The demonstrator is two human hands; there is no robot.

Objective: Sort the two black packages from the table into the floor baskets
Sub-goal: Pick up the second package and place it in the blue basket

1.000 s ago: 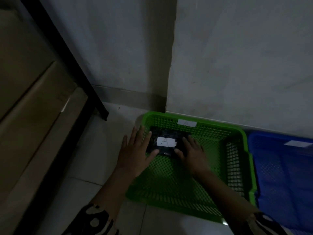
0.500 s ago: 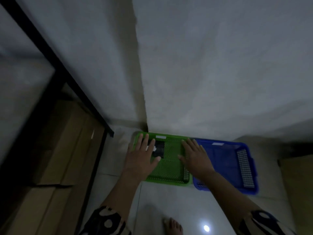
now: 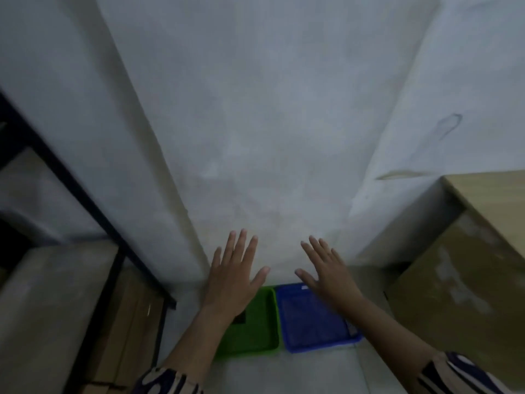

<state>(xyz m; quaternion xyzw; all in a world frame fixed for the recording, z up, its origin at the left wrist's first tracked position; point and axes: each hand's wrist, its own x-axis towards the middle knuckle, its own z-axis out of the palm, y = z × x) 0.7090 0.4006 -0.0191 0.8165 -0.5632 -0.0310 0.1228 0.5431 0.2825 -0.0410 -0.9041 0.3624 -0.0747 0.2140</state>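
Observation:
A green basket [image 3: 258, 334] and a blue basket [image 3: 312, 319] stand side by side on the floor against the wall. A black package [image 3: 239, 318] lies in the green basket, mostly hidden behind my left wrist. My left hand [image 3: 234, 275] is raised well above the green basket, fingers spread, holding nothing. Above the blue basket's far edge, my right hand [image 3: 326, 268] is likewise spread and empty. The blue basket looks empty. No second package is in view.
A black metal frame [image 3: 85, 200] with cardboard boxes [image 3: 56, 308] under it stands on the left. A large cardboard box [image 3: 460, 280] stands on the right. Grey wall fills the view ahead; pale floor tiles [image 3: 312, 371] lie in front of the baskets.
Both hands let go of the black package in the green basket and rose away, fingers spread. The view has pulled up and back, so the baskets look smaller and lower.

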